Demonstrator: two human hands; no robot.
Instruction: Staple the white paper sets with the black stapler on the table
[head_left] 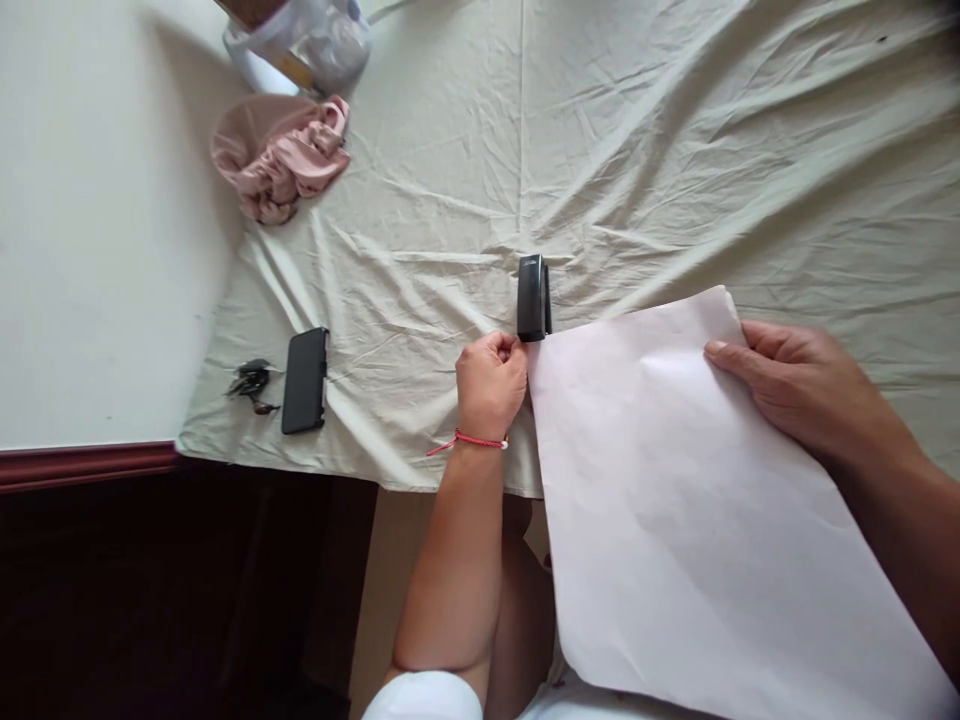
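A stack of white paper sheets (675,480) slants down from the cloth over the near edge toward my lap. My right hand (795,385) grips its upper right edge, thumb on top and fingers underneath. At the upper left corner, my left hand (491,385) is closed in a pinch on the paper, its fingertips partly hidden. Just beyond those fingertips lies a black stapler (532,298), its near end right by the paper's corner. A red string bracelet (480,441) circles my left wrist.
A wrinkled pale cloth (420,240) covers the surface. On its left lie a black phone (305,382) and a small dark bundle (251,382), perhaps keys. Farther back are a pink scrunched cloth (285,160) and a plastic-wrapped container (315,45) beside the white wall (90,220).
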